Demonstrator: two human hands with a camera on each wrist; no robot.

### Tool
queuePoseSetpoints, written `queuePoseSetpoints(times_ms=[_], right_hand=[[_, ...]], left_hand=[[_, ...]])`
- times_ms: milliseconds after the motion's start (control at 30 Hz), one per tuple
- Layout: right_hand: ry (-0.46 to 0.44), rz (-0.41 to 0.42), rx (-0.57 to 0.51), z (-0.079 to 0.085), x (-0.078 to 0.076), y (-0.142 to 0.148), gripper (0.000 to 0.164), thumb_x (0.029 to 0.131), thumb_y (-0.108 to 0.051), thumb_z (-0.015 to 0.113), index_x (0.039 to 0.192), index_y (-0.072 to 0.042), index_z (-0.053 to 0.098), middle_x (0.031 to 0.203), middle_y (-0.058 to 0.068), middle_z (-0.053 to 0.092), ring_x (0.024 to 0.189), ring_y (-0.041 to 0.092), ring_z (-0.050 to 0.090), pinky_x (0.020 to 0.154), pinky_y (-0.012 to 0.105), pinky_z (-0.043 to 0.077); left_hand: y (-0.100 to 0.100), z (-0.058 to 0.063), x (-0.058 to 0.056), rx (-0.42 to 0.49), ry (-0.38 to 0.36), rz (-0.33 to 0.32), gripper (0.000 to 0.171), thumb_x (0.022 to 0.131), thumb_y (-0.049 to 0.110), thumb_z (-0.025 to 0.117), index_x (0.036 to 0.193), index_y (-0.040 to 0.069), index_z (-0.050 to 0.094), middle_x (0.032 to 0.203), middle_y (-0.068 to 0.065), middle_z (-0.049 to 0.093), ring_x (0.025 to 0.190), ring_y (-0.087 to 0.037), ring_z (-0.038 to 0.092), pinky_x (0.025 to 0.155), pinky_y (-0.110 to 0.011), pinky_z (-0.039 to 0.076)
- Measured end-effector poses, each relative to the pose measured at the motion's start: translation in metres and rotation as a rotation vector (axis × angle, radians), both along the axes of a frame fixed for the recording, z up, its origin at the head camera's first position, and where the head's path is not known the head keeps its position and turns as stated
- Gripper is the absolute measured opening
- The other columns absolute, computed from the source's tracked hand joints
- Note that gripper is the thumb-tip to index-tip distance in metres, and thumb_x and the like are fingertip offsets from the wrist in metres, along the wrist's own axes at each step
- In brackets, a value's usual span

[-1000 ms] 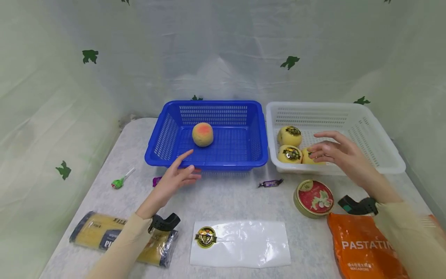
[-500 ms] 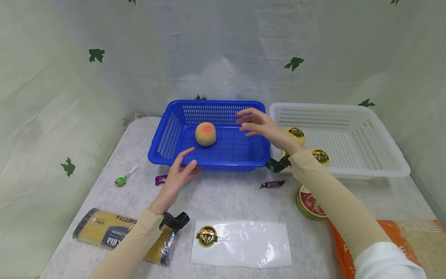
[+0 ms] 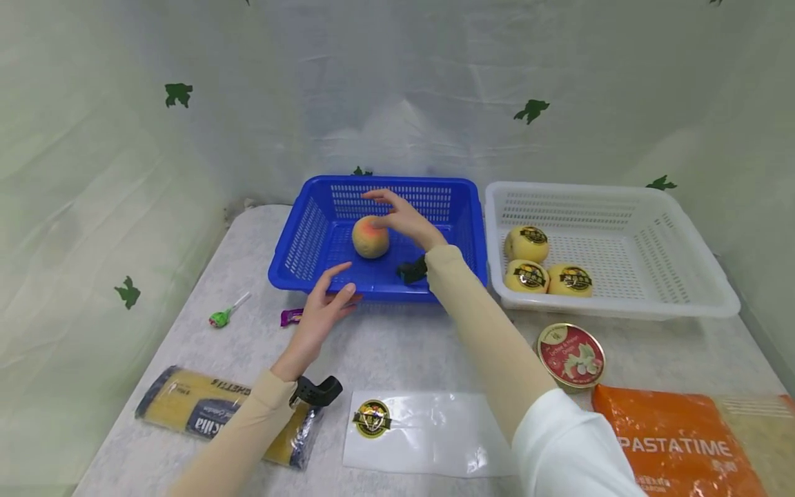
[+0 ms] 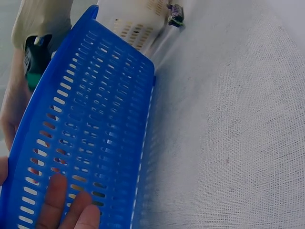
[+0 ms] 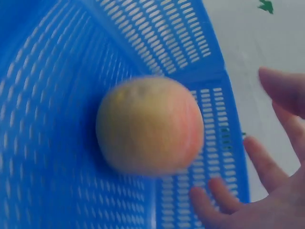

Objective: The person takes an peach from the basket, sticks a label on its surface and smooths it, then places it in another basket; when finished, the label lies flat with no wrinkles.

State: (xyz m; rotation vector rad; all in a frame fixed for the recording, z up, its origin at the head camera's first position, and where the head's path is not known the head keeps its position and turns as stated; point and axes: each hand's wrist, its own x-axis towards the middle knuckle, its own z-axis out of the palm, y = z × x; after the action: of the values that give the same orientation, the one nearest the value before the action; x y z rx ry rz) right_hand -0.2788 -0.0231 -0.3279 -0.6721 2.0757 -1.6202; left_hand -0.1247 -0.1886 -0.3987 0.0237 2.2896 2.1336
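A peach [image 3: 370, 243] with a reddish top sits inside the blue plastic basket [image 3: 380, 288]. My right hand [image 3: 406, 219] is over the basket, its thumb overlapping the peach's upper right in the head view. In the right wrist view its fingers are spread beside the peach [image 5: 147, 129], with a gap between. My left hand [image 3: 313, 321] is at the basket's front left rim, index finger stretched above it. The left wrist view shows its fingertips [image 4: 57, 191] in front of the slotted blue wall [image 4: 109, 114], holding nothing.
A white basket [image 3: 646, 259] with several labelled yellow fruits stands at right. A lollipop [image 3: 220, 318] and a purple candy [image 3: 290, 317] lie at left. Nearer are a spaghetti pack [image 3: 186, 400], a white plastic bag [image 3: 435, 435], a round tin [image 3: 571, 355] and an orange macaroni bag [image 3: 677, 442].
My right hand has swept left from above the white basket to the peach in the blue basket. My left hand has barely moved. The second purple candy is now hidden behind the right arm.
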Motion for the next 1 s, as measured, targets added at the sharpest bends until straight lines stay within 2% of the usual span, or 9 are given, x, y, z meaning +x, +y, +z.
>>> queuePoseSetpoints(times_ms=[133,233,400,500,600,700,767,867,1000], right_hand=[[-0.054,0.011,-0.002,-0.018,-0.009,-0.014,0.056,0.084,0.001,0.055,0.136,-0.013,0.039,0.143,0.002,0.027,0.127,0.024,0.028,0.098,0.043,0.030],[-0.081,0.041,0.052,-0.029,-0.013,-0.021,0.060,0.083,0.001,0.055,0.138,-0.017,0.036,0.143,0.003,0.027,0.123,0.024,0.032,0.097,0.041,0.032],[-0.080,0.077,0.196,-0.035,-0.015,-0.026,0.062,0.081,0.000,0.057,0.137,-0.020,0.038,0.145,0.007,0.017,0.122,0.025,0.026,0.096,0.041,0.032],[-0.085,0.053,0.287,-0.037,-0.014,-0.024,0.060,0.080,-0.001,0.059,0.133,-0.023,0.043,0.143,0.008,0.010,0.120,0.027,0.025,0.093,0.044,0.036],[-0.092,0.013,0.331,-0.037,-0.014,-0.019,0.058,0.079,-0.003,0.062,0.130,-0.025,0.046,0.138,0.009,0.013,0.114,0.028,0.029,0.090,0.047,0.039],[-0.098,-0.023,0.305,-0.039,-0.017,-0.013,0.056,0.078,-0.003,0.065,0.127,-0.022,0.047,0.132,0.011,0.019,0.109,0.029,0.033,0.088,0.048,0.041],[-0.099,-0.053,0.268,-0.039,-0.018,-0.009,0.053,0.077,-0.003,0.066,0.125,-0.020,0.047,0.129,0.012,0.022,0.107,0.028,0.034,0.087,0.047,0.042],[-0.081,-0.083,0.217,-0.036,-0.020,-0.002,0.050,0.078,-0.010,0.067,0.122,-0.020,0.046,0.126,0.012,0.025,0.106,0.029,0.035,0.083,0.047,0.044],[-0.046,-0.068,0.156,-0.025,-0.022,0.009,0.051,0.080,-0.019,0.068,0.123,-0.022,0.041,0.122,0.011,0.031,0.099,0.027,0.041,0.074,0.043,0.048]], left_hand=[[0.001,0.000,-0.001,0.007,0.004,-0.009,0.050,0.091,0.030,0.052,0.136,0.016,0.036,0.129,-0.025,0.038,0.106,-0.035,0.052,0.088,-0.040,0.044],[0.001,-0.001,-0.001,-0.001,0.004,-0.012,0.050,0.091,0.031,0.052,0.136,0.015,0.036,0.128,-0.025,0.039,0.106,-0.034,0.053,0.087,-0.040,0.044],[0.000,-0.001,-0.001,-0.005,0.005,-0.008,0.051,0.091,0.031,0.052,0.136,0.013,0.035,0.127,-0.025,0.040,0.106,-0.034,0.053,0.087,-0.041,0.044],[0.001,0.003,0.001,0.004,-0.001,-0.002,0.048,0.092,0.028,0.051,0.135,0.014,0.037,0.125,-0.026,0.041,0.106,-0.036,0.052,0.088,-0.042,0.043],[0.003,0.006,0.002,0.000,-0.001,0.000,0.048,0.092,0.027,0.050,0.135,0.012,0.036,0.123,-0.026,0.043,0.106,-0.036,0.052,0.089,-0.043,0.042],[0.003,0.005,0.002,-0.016,-0.002,0.011,0.049,0.092,0.028,0.050,0.136,0.012,0.035,0.119,-0.023,0.047,0.105,-0.034,0.053,0.088,-0.043,0.043],[0.001,0.000,0.000,-0.029,0.005,0.017,0.050,0.091,0.032,0.052,0.135,0.013,0.037,0.115,-0.020,0.051,0.104,-0.031,0.055,0.087,-0.040,0.045],[0.002,0.000,0.001,-0.038,0.009,0.022,0.049,0.091,0.031,0.052,0.134,0.015,0.038,0.115,-0.018,0.051,0.103,-0.029,0.056,0.086,-0.039,0.045],[0.002,0.000,0.001,-0.032,0.015,0.023,0.048,0.091,0.031,0.052,0.134,0.016,0.039,0.117,-0.019,0.051,0.102,-0.028,0.056,0.086,-0.038,0.045]])
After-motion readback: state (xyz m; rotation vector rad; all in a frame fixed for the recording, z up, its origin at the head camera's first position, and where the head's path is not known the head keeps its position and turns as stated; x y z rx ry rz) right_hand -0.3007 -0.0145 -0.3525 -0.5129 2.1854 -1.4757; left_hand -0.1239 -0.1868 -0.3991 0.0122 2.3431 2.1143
